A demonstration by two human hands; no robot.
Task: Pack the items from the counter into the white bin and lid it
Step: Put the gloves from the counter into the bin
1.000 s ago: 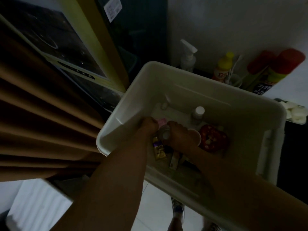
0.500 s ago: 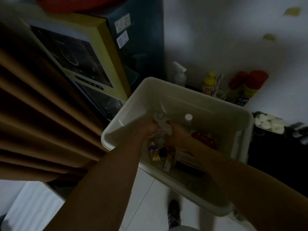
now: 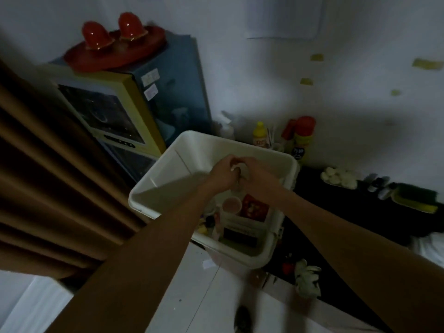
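We hold both hands, left and right, together over the white bin, their grip pinching 1 small white item, probably to drop it in.

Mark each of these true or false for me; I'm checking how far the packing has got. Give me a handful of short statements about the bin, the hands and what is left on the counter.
1. The white bin has its lid on. False: it is open, with no lid on it.
2. Both hands meet over the bin: left hand, right hand. True.
3. The bin is empty. False: a red packet and other items lie inside.
4. A yellow-capped bottle stands behind the bin. True.
5. A red-capped spray can stands by the wall. True.
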